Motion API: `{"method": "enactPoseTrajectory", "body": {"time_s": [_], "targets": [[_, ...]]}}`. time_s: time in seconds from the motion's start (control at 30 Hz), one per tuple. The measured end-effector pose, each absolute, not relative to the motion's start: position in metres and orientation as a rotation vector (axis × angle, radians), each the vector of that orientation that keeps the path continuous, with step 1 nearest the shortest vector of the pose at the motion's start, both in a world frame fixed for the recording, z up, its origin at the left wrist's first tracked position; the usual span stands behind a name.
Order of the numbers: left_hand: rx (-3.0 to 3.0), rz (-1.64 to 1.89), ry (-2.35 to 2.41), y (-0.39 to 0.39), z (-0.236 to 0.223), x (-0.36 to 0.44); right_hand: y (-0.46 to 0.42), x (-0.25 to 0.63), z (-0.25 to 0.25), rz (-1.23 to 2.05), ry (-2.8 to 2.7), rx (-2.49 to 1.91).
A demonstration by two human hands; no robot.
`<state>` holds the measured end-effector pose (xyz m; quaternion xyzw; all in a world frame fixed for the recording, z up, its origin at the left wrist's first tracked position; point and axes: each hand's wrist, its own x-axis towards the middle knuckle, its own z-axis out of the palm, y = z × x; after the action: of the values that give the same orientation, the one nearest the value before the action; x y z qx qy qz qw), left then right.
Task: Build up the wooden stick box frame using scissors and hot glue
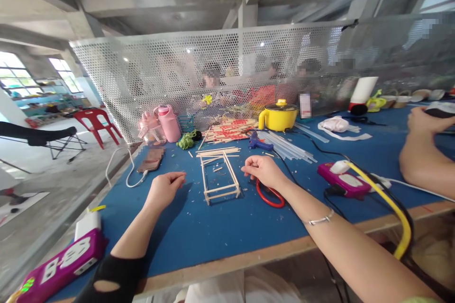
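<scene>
A rectangular frame of thin wooden sticks (232, 170) stands on the blue tabletop between my hands, touched by neither. To its left, my left hand (164, 190) is closed, thumb and fingertips pressed together, and nothing shows in it. My right hand (265, 170) hovers right of the frame with its fingers curled in and closed; no held thing is visible there either. Scissors with red handles (270, 202) lie partly hidden under my right wrist. Just beyond that hand rests a blue hot glue gun (260, 142). Loose sticks (216, 151) lie behind the frame.
Behind are a stick pile (229, 130), clear glue sticks (289, 146), a yellow electric pot (280, 116), green yarn (188, 139) and a pink bottle (168, 123). A phone (152, 158) and purple power strips (67, 262) flank me. A co-worker's arm (426, 151) is at right.
</scene>
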<state>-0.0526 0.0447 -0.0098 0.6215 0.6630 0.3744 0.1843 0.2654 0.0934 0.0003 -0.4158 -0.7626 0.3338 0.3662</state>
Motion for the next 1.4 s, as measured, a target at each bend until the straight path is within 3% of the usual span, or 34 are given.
{"method": "enactPoseTrajectory", "body": {"time_s": [0.5, 0.8, 1.4], "targets": [[1.907, 1.098, 1.754, 0.038, -0.007, -0.038, 0.087, 0.269, 0.008, 0.929, -1.983, -0.895], [1.911, 0.749, 1.323, 0.028, -0.003, -0.03, 0.086, 0.265, 0.005, 1.156, -2.126, -0.883], [1.769, 0.881, 1.245, 0.034, -0.012, -0.022, 0.092, 0.263, -0.001, 1.152, -2.097, -0.954]]}}
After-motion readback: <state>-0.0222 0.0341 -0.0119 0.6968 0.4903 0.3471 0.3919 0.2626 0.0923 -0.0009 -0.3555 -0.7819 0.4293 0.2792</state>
